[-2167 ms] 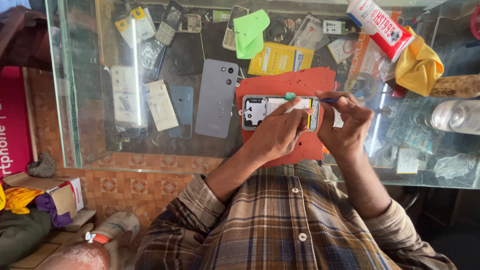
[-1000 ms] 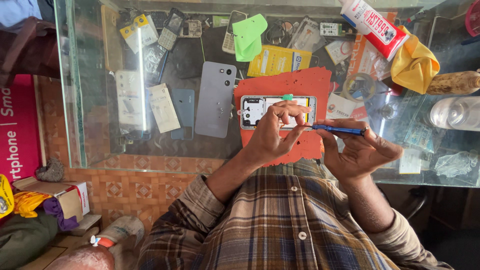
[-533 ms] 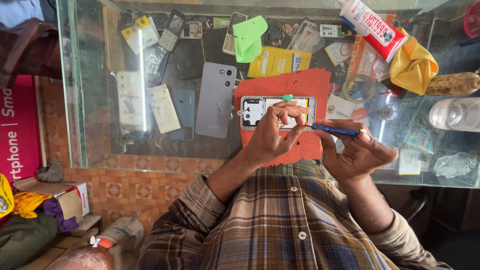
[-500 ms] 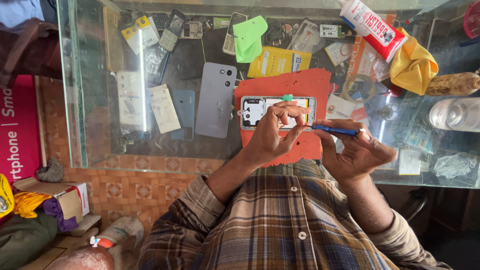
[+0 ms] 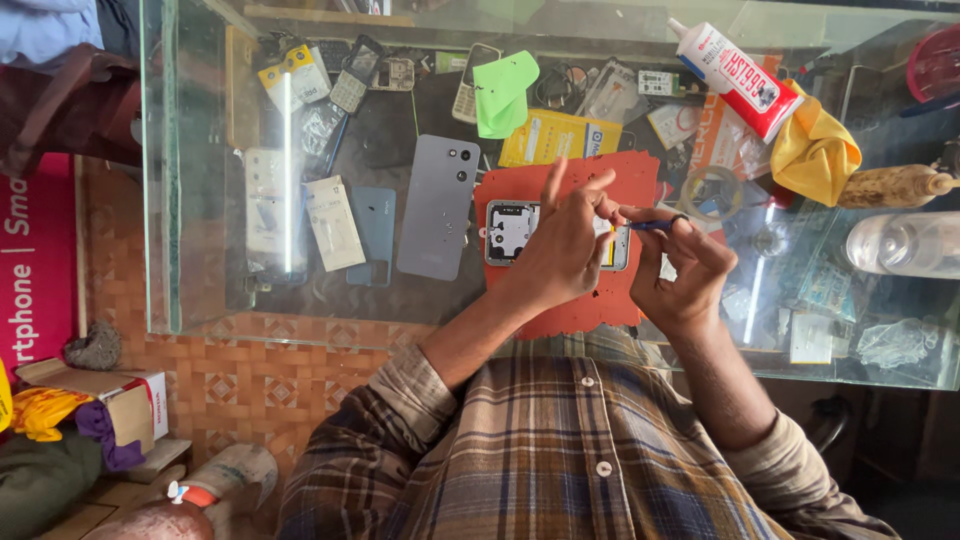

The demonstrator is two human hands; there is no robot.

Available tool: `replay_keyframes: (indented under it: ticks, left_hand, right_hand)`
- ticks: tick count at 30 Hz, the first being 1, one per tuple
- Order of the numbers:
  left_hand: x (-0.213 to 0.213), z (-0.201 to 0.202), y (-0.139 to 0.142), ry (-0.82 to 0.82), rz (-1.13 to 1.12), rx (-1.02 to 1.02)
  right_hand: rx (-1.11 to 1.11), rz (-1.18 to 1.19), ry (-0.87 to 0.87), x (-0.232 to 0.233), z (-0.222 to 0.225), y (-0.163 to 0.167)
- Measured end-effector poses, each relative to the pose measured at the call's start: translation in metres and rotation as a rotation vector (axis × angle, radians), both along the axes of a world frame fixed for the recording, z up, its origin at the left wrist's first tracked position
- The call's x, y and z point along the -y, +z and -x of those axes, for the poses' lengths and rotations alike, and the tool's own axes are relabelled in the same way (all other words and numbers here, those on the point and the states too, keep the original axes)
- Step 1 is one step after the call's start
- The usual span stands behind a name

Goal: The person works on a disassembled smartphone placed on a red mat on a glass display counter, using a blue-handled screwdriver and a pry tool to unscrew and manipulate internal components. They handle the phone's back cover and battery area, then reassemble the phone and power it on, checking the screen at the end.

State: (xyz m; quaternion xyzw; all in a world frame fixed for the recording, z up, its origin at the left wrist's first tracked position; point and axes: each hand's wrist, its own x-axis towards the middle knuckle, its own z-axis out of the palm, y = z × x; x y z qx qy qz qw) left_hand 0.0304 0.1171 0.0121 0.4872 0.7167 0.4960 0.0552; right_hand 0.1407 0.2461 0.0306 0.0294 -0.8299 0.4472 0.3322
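Observation:
An opened phone (image 5: 510,228) with its back off lies on a red mat (image 5: 520,185) on the glass counter. My left hand (image 5: 560,250) covers the phone's middle and grips it, with two fingers raised above it. My right hand (image 5: 685,270) pinches a thin blue tool (image 5: 652,225). The tool points left, and its tip is at the phone's right end, close to my left fingertips. Most of the phone's right half is hidden under my left hand.
A grey phone back cover (image 5: 437,205) and a blue cover (image 5: 373,235) lie left of the mat. Behind it are a green plastic piece (image 5: 503,92), a glue tube (image 5: 735,78) and a yellow cloth (image 5: 812,150). A clear bottle (image 5: 905,245) lies at the right. Phone parts fill the shelf under the glass.
My right hand has risen and moved left, bringing the blue tool's tip from beside the mat up to the phone's right end. My left fingers have lifted off the phone.

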Motion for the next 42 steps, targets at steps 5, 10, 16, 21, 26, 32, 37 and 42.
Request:
replay_keyframes:
  ticks: [5,10,16,21,26,32,37,42]
  left_hand:
    - [-0.001,0.003,0.001,-0.013,0.081,-0.027]
    - [-0.002,0.004,-0.002,-0.014,0.115,-0.031]
    - [-0.001,0.003,-0.005,0.002,0.073,-0.042]
    - [-0.001,0.003,-0.005,0.001,0.082,-0.050]
    - [0.000,0.003,-0.003,-0.005,0.073,-0.048]
    - [0.002,0.003,0.001,-0.012,0.083,0.005]
    - [0.008,0.001,0.007,0.019,0.021,-0.055]
    - [0.019,0.001,0.013,0.012,0.068,-0.117]
  right_hand:
    - [0.004,0.033,-0.010,-0.004,-0.001,-0.015]
    - [-0.005,0.032,-0.005,-0.006,-0.001,-0.019]
    - [-0.009,0.039,-0.020,-0.006,0.002,-0.017]
    - [0.021,-0.040,-0.041,-0.004,0.003,-0.009]
    - [0.077,-0.191,-0.110,-0.002,0.003,0.000]
    - [0.057,-0.201,-0.176,-0.006,0.004,-0.008]
    - [0.003,-0.336,-0.282,-0.015,0.006,-0.018]
    - [0.036,-0.102,-0.257,-0.013,0.002,-0.021]
